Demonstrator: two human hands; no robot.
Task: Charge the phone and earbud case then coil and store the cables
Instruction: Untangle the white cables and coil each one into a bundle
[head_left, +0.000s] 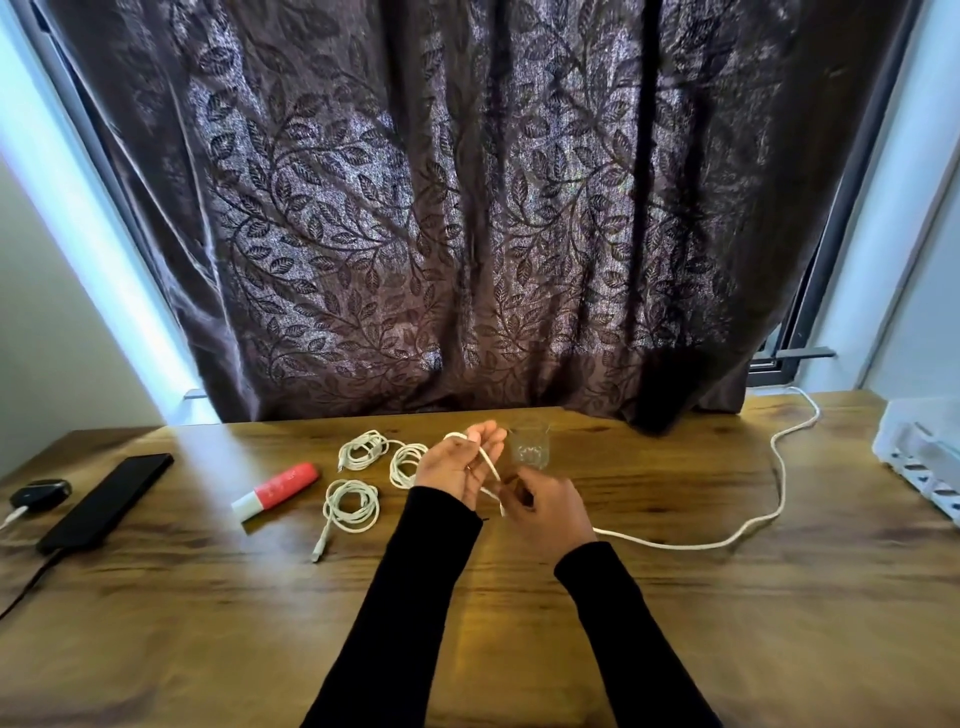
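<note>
A long white cable (727, 540) trails across the wooden table from the far right to my hands. My left hand (457, 462), palm up, has a loop of this cable around its fingers. My right hand (545, 506) pinches the same cable just below the left. Three coiled white cables lie left of my hands: one at the back (363, 449), one beside my left hand (408, 465), one nearer (350, 509). A black phone (106, 501) lies at far left with a dark cable at its near end. The black earbud case (39, 493) sits beside it with a white cable attached.
A red and white power bank (278, 491) lies between the phone and the coils. A small clear glass (530, 447) stands just behind my hands. A white tray-like object (922, 457) sits at the right edge. A dark leaf-patterned curtain (467, 208) hangs behind the table.
</note>
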